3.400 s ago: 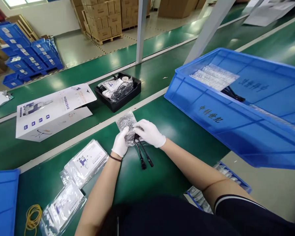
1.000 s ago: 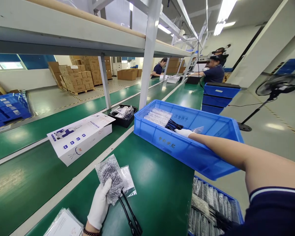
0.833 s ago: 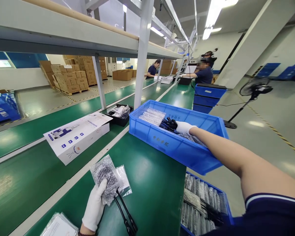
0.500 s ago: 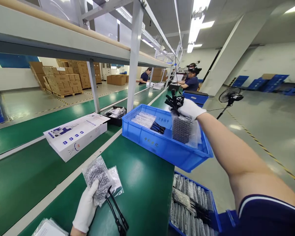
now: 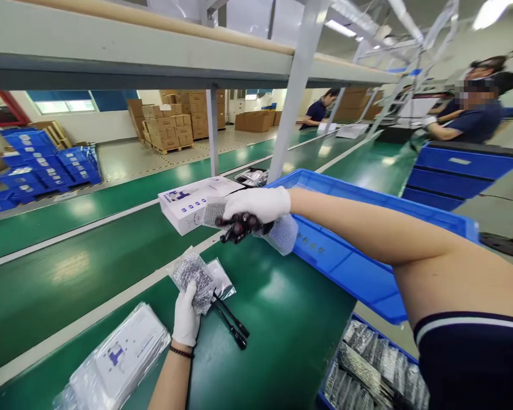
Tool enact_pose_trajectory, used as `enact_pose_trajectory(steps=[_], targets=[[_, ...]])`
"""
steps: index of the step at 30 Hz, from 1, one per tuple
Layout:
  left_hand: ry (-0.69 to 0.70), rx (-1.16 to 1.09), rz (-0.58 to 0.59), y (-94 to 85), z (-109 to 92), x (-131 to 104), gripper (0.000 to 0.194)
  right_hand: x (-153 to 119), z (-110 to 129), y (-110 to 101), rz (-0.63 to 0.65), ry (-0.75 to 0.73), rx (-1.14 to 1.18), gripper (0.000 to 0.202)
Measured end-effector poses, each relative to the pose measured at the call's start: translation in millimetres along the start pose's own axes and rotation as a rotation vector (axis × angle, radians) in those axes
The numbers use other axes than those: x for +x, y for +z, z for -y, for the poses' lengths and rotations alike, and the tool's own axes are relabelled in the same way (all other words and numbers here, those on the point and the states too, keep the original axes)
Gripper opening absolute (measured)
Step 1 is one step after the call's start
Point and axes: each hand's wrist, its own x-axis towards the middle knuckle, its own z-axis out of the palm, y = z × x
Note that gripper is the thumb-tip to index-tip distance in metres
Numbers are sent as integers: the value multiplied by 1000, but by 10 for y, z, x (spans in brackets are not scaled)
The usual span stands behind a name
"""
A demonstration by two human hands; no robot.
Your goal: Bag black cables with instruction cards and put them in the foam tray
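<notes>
My left hand [image 5: 187, 313], in a white glove, grips a bubble-wrapped item [image 5: 193, 276] with two black cables [image 5: 231, 324] trailing onto the green table [image 5: 277, 319]. Beside that item lies a clear plastic packet [image 5: 220, 279]. My right hand [image 5: 259, 205], also gloved, is closed around several bubble-wrapped packs [image 5: 282, 234] whose black cable ends [image 5: 240, 226] stick out below the fingers. It is above the table, in front of a white printed box [image 5: 188, 205] and by the near left corner of a blue bin [image 5: 346, 250].
Bagged printed leaflets [image 5: 126, 356] lie at the lower left. A lower blue crate [image 5: 367, 364] holds more wrapped packs. A black tray [image 5: 252, 176] sits behind the box. A metal post [image 5: 294, 91] rises beyond the bin; people work farther down the line.
My right hand has moved left from over the blue bin to above the table, carrying the wrapped packs. The view has turned left. My left hand still grips its wrapped item.
</notes>
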Motion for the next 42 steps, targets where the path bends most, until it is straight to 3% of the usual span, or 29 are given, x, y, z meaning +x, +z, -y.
enact_pose_trajectory(steps=[3,5,10,14,17,20,23,25,27,31,33,36,39,42], targets=[[41,-28,-51,-47,19,-19,50,21,108,554,244,-425,-93,26],[41,-41,-77,-45,17,-29,52,-195,106,872,285,-554,-186,26],[29,-55,-94,10,-5,-19,53,-910,78,1394,318,-543,-187,29],[2,-58,-79,37,-27,-13,53,-1182,96,1469,320,-499,-218,30],[-23,-52,-78,52,-67,-41,50,-1207,202,1341,327,-379,-285,44],[-69,-99,-64,52,-121,-80,44,-1121,482,1109,401,-257,-276,58],[-187,-203,-100,30,-157,-106,37,-1016,857,965,438,-171,-69,44],[-226,-267,-131,13,-160,-112,36,-975,1090,1040,390,-28,127,36],[-198,-347,-135,3,-154,-109,36,-941,1280,1256,358,167,339,53],[-112,-501,-18,6,-148,-73,43,-811,1470,1756,482,532,934,88],[-98,-510,72,8,-149,-51,44,-740,1447,1870,410,695,1138,84],[-68,-382,148,7,-139,-42,40,-713,1286,1860,149,813,1243,57],[28,-213,150,8,-111,-67,43,-806,1105,1790,0,765,1475,44],[62,-150,194,12,-72,-91,51,-913,1058,1790,-191,604,1756,59]])
